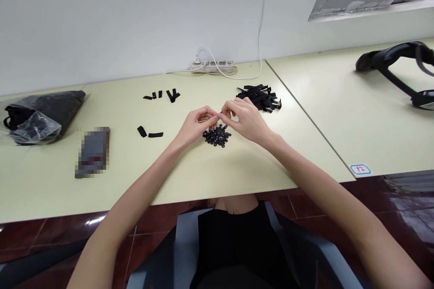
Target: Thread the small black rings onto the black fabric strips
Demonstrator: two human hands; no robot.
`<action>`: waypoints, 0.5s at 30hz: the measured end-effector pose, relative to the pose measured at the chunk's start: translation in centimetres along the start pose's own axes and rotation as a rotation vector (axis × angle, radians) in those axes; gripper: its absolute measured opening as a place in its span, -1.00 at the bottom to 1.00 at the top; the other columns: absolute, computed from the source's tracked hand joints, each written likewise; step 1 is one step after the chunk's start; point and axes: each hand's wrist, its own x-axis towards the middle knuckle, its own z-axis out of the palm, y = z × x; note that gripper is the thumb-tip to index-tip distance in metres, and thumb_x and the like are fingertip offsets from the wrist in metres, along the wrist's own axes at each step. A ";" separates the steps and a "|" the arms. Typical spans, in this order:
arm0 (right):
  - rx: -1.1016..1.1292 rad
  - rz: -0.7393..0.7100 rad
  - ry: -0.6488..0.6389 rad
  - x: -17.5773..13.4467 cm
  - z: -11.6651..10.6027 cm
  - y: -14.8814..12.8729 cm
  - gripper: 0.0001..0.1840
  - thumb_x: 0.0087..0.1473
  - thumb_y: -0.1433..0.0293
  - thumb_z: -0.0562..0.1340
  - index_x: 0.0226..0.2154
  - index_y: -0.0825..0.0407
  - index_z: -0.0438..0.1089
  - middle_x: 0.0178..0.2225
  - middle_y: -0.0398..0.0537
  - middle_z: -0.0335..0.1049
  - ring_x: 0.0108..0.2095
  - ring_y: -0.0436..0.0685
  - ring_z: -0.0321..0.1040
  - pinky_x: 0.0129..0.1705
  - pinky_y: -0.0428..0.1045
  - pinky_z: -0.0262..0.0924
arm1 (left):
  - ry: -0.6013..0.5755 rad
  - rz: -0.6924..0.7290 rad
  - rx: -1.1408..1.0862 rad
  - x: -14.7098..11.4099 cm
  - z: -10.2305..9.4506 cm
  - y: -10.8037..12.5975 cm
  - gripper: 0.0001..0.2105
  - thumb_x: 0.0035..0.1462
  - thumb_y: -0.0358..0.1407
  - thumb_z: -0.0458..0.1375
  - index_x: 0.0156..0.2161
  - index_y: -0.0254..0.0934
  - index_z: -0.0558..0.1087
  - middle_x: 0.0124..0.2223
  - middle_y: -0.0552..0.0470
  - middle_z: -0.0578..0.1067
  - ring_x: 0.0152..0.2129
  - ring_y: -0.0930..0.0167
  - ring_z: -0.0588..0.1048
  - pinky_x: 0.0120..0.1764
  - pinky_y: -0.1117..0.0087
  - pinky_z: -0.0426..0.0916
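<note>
Black shirt point(237, 244) nearest. From the left: a plastic-wrapped bag point(63, 110), a blurred grey item point(93, 151), loose black strips point(156, 135), none in the way. Next, the left hand point(195, 125), thumb and fingers pinched at the far edge of a black ring pile point(217, 137); opposite, the right hand point(247, 119) pinches too. Between them shows a dark scrap point(221, 112), ring or strip I can't tell. Seemingly fine fingertip work, calling for steady grip. Beyond, more strips heaped point(259, 98); far right, a black frame point(369, 60).
</note>
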 end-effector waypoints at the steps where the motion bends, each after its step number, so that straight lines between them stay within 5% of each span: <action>1: 0.014 0.011 -0.020 0.0 0.1 0.0 -0.70 0.56 0.18 0.18 -0.26 -0.09 0.36 -0.33 -0.07 0.49 -0.25 0.21 0.34 -0.03 0.15 0.18 | -0.004 0.004 0.003 0.0 0.1 0.0 -0.55 0.29 0.16 0.44 -0.21 -0.22 0.58 -0.31 -0.02 0.59 -0.36 0.37 0.53 -0.12 0.24 0.48; 6: 0.039 0.087 -0.131 -0.3 0.9 0.1 -0.77 0.51 0.32 0.14 -0.26 -0.07 0.35 -0.38 -0.06 0.43 -0.35 0.16 0.28 -0.26 0.08 0.07 | -0.039 0.038 0.040 -0.2 0.2 -0.1 -0.60 0.35 0.11 0.39 -0.19 -0.23 0.59 -0.28 -0.03 0.61 -0.34 0.36 0.53 -0.13 0.25 0.46; 15: 0.217 0.163 -0.141 -0.3 1.5 0.0 -0.78 0.36 0.40 0.18 -0.37 -0.09 0.24 -0.51 -0.20 0.38 -0.48 0.07 0.20 -0.32 0.03 0.03 | -0.088 0.046 0.013 0.0 -0.2 -0.8 -0.60 0.34 0.10 0.40 -0.20 -0.24 0.60 -0.27 -0.03 0.60 -0.35 0.37 0.52 -0.16 0.28 0.42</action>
